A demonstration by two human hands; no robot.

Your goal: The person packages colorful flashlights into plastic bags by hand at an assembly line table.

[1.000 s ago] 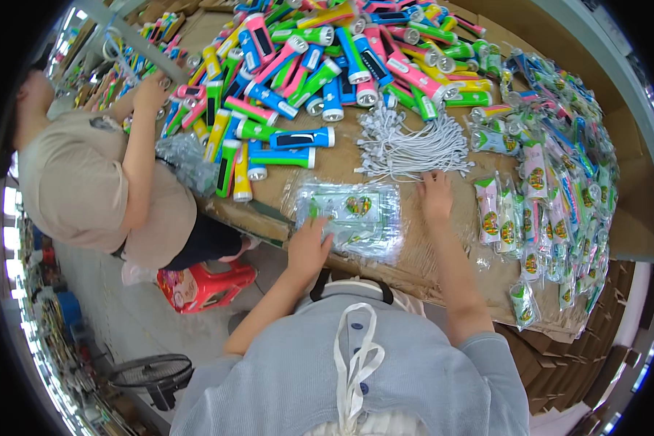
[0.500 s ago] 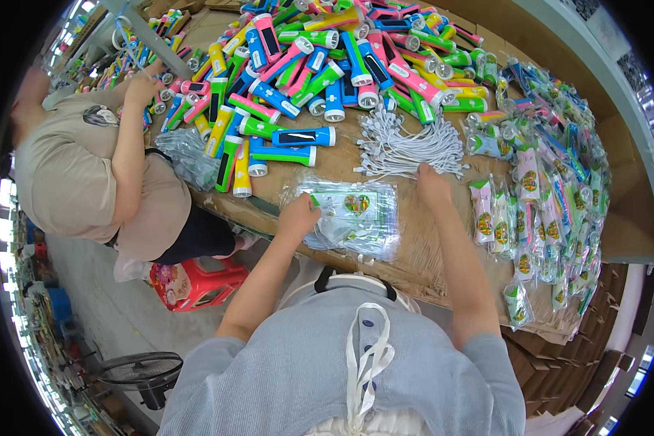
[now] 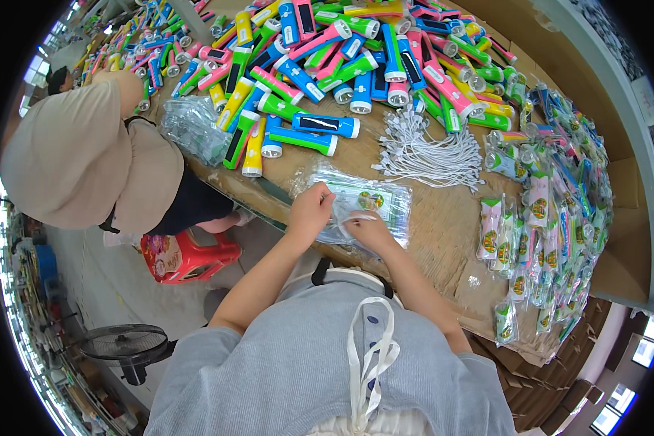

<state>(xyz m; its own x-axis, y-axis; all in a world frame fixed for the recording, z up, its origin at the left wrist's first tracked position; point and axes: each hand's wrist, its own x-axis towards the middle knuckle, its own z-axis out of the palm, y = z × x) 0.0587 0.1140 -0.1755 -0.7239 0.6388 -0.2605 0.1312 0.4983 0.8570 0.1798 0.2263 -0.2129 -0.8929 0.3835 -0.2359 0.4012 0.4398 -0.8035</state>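
Note:
A stack of clear printed plastic bags (image 3: 394, 211) lies on the table in front of me. My left hand (image 3: 311, 212) is closed at the stack's left side, its fingers pinching the edge of a plastic bag. Over the front of the stack, my right hand (image 3: 370, 231) is closed on a short white cable, a bit of which shows at its fingertips; the rest is hidden. Beyond the bags, to the right, spreads a bundle of white cables (image 3: 434, 154). Colourful flashlights (image 3: 325, 125) in pink, blue, green and yellow are heaped behind.
Bagged flashlights (image 3: 545, 218) are piled along the right side of the cardboard-covered table (image 3: 443, 269). Crumpled clear bags (image 3: 196, 127) lie at the left. A co-worker in a beige shirt (image 3: 94, 152) is at the left, near a red stool (image 3: 185, 256) and a black fan (image 3: 123, 343).
My right hand has moved from the cable bundle leftward and nearer, to the bags beside my left hand, bringing a white cable. My view has shifted slightly.

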